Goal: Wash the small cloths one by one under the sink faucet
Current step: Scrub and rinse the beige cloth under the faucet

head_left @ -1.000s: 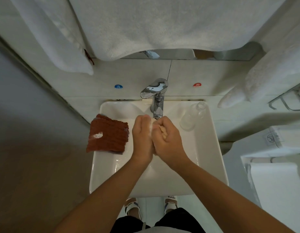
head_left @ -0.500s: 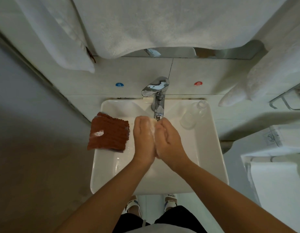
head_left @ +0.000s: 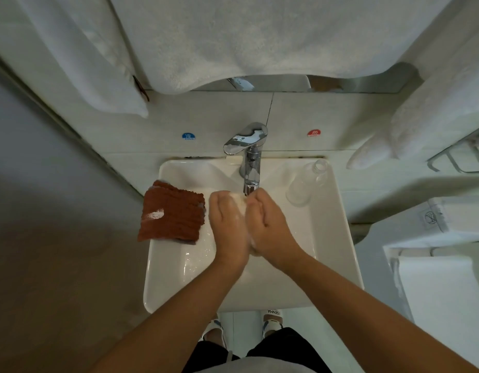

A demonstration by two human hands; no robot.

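Cloth, pale and soapy, sits squeezed between both hands, right under the tap, in the middle of the sink. Left hand and right hand press together, fingers curled around the cloth, palms facing each other. White foam shows where they meet. Brown cloths lie in a pile on the sink's edge at 9 o'clock, well apart from the hands, with a bit of foam on top. At 2 o'clock a clear bottle leans in the sink corner. White towels hang at 12 o'clock.
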